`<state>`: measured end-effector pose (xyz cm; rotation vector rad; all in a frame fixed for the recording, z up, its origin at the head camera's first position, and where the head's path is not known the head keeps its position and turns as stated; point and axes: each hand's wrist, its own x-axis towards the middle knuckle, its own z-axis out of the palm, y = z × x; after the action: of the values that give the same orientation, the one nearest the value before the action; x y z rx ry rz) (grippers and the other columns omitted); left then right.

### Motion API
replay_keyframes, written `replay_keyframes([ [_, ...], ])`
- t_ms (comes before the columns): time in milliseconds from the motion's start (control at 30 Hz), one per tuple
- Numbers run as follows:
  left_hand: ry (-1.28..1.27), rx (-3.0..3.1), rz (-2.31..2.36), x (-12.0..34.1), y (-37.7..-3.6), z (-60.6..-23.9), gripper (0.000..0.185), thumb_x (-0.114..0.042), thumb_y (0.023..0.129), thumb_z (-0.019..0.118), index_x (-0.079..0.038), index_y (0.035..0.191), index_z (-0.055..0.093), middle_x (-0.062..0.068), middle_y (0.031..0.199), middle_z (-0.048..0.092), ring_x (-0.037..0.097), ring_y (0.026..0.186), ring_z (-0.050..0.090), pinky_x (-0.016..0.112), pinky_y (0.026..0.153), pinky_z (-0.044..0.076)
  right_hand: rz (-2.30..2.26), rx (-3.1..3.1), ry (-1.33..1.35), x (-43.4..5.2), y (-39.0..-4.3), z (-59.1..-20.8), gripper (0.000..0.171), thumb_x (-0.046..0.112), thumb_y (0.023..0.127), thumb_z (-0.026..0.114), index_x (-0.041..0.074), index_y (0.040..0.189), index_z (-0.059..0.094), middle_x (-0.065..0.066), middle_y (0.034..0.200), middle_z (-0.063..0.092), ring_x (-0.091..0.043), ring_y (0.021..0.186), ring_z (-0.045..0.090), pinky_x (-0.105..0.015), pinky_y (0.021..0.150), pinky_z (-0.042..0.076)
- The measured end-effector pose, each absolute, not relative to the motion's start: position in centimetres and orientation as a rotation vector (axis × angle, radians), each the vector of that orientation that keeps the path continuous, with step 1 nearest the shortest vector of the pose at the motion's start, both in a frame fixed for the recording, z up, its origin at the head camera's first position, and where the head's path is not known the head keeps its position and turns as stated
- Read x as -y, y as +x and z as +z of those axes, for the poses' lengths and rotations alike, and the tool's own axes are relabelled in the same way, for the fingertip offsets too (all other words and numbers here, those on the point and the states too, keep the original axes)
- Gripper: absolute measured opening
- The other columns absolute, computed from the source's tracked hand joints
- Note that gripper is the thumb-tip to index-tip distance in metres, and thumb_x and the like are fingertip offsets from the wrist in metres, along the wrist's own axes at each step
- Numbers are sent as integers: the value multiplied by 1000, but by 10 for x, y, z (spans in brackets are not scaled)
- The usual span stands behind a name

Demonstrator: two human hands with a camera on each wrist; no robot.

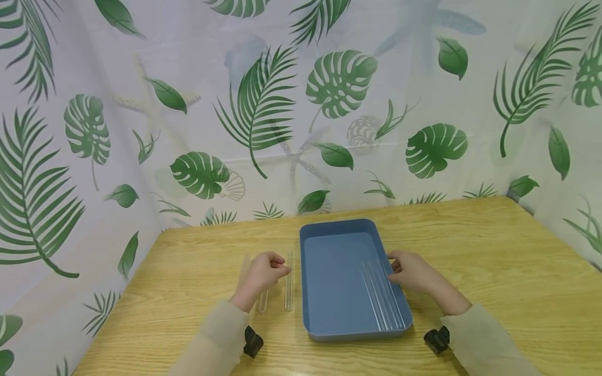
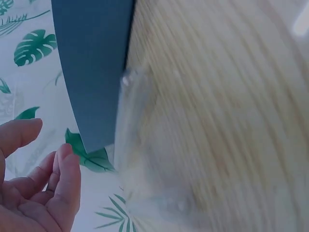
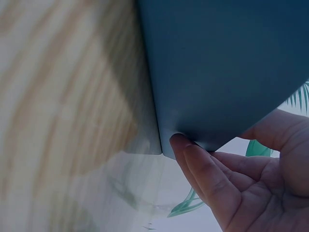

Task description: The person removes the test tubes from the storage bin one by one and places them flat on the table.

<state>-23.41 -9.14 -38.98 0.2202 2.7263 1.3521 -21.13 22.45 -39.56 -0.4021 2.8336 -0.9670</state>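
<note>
A blue rectangular tray lies on the table, with several clear glass tubes side by side along its right inner wall. My right hand holds the tray's right side, fingertips against the outer wall and thumb at the rim. Left of the tray, my left hand hovers with thumb and fingers apart and nothing between them. Its fingertips overlap a clear tube in the head view. Another tube, rounded at its near end, is partly hidden under this hand, and a third shows faintly behind it.
The wood-grain table ends at a leaf-printed cloth hung behind it and at both sides. A black wrist device sits at the left cuff, another at the right.
</note>
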Motion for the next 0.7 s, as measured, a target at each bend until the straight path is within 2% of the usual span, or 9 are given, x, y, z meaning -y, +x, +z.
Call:
replay_keyframes([
  [300,337,-2579,1506,67,-226,-387,27,-13,82,62,5,102,57,8,87,57,18,77,55,29,64,49,-956,-2839,-413,-225,-213,-393,48,0,78,60,-19,117,40,-21,89,57,-30,80,57,-36,62,48],
  [433,340,-2524,1547,54,-221,-388,28,-12,82,62,6,102,57,7,86,57,20,77,56,31,65,49,-955,-2836,-397,-224,-213,-395,47,-1,78,60,-19,118,40,-20,90,57,-30,80,57,-36,62,48],
  [700,314,-2379,1650,27,-210,-392,27,-10,81,63,6,102,56,6,81,56,15,71,54,30,62,49,-953,-2832,-400,-225,-213,-395,47,0,78,60,-19,117,41,-20,89,57,-31,80,56,-37,62,48],
])
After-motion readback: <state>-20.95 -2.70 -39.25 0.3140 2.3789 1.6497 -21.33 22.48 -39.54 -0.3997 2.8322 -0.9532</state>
